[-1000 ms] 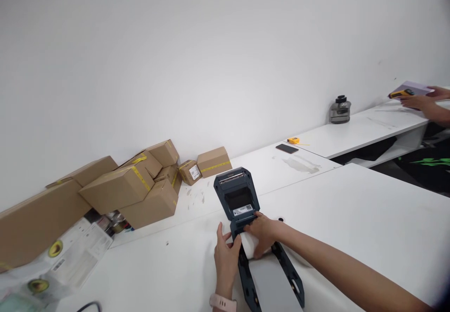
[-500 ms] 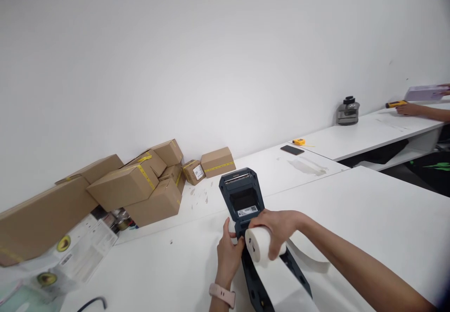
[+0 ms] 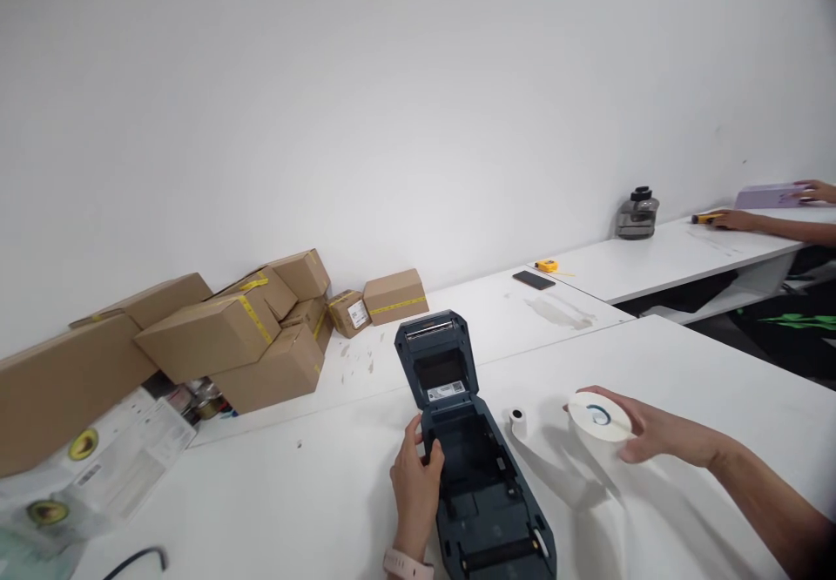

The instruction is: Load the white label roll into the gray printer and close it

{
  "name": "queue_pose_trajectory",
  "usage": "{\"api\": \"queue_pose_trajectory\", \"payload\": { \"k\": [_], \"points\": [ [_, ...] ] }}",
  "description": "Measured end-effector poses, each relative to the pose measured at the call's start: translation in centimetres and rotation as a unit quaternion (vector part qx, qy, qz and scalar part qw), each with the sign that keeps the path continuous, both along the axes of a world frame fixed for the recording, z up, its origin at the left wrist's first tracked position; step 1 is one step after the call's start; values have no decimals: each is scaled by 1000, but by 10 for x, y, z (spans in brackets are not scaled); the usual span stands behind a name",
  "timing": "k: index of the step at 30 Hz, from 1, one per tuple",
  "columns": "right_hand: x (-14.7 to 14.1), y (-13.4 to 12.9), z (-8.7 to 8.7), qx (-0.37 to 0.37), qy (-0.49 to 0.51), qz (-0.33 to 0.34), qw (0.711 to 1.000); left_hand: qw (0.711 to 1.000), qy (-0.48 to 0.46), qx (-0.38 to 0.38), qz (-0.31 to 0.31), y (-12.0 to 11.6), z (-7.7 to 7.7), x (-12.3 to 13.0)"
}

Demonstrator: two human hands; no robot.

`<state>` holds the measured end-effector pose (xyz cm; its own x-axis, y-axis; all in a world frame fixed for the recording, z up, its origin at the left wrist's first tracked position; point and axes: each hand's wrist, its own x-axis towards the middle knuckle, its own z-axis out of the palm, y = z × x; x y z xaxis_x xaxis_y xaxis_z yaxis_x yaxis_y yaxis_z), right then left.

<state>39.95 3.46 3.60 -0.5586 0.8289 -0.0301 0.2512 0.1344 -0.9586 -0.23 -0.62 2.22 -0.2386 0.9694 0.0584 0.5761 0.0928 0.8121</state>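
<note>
A dark label printer (image 3: 480, 493) lies on the white table with its lid (image 3: 434, 354) raised and its paper bay bare. My left hand (image 3: 416, 488), with a pink watch band on its wrist, grips the printer's left edge near the hinge. To the right of the printer, my right hand (image 3: 663, 432) is closed around a large white paper roll (image 3: 610, 423), its round end with a blue-marked core facing up. A loose strip of paper trails from it across the table. A small white roll (image 3: 518, 425) at the end of a curled strip stands between printer and hand.
Cardboard boxes (image 3: 202, 336) are piled at the left, with a plastic-wrapped packet (image 3: 111, 458) in front. A phone (image 3: 534, 279), a yellow tape measure (image 3: 547, 266) and a dark jug (image 3: 637, 214) stand along the wall. Another person's hands (image 3: 735, 220) work at the far right.
My right hand has lifted the large paper roll out of the printer and carried it to the right. My left hand still grips the printer. The view has shifted slightly.
</note>
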Motion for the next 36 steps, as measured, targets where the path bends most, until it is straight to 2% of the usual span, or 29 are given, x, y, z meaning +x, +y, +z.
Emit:
{"api": "queue_pose_trajectory", "payload": {
  "k": [4,9,12,15,18,20,22,24,27,30,33,36],
  "points": [
    [-8,18,-20,-31,-19,-10,999,1000,-11,-6,-6,-1,0,0],
    [-8,29,-25,-21,-41,-12,999,1000,-2,-4,-11,-1,0,0],
    [5,26,-21,-10,-61,-13,998,1000,-9,-3,-3,-1,-1,0],
    [6,21,1,51,-53,-82,994,1000,-24,3,2,0,-2,0],
    [-22,22,28,143,-101,-131,976,999,-30,13,-3,1,-3,0],
    [-53,31,37,185,-232,-101,950,999,-32,14,-6,1,-3,-1],
    [-84,44,36,194,-340,-58,918,999,-34,17,-7,1,-3,-2],
    [-109,57,26,177,-382,-26,907,999,-35,27,-6,1,-3,-2],
    [-130,71,9,145,-389,9,910,999,-24,39,-4,1,-3,-2],
    [-135,73,1,120,-367,35,922,999,-13,39,-2,1,-4,-2],
    [-128,64,8,114,-323,45,939,999,-7,46,5,1,-6,-1],
    [-119,47,30,111,-248,38,962,998,-4,60,14,0,-10,0]
  ]
}}
